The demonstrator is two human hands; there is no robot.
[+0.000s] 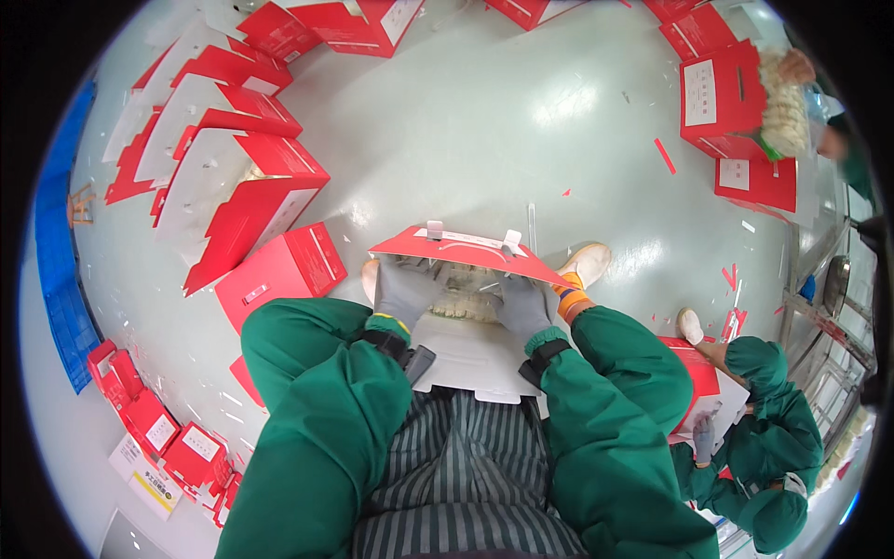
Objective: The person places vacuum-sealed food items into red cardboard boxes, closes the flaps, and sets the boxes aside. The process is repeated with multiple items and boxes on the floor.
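Note:
An open carton with a red lid and white inner flap sits between my legs, with small grey tabs on the lid. Something pale and bundled shows inside, too shadowed to identify. My gloved left hand is inside the carton's left side, its fingertips under the lid. My gloved right hand is at the right side, reaching beneath the lid's edge, fingertips obscured. I cannot tell whether either hand grips anything.
Red cartons line the left, back and right. A blue mat runs along the far left. Two co-workers are at the right, one near a metal rack. Red scraps lie on the floor.

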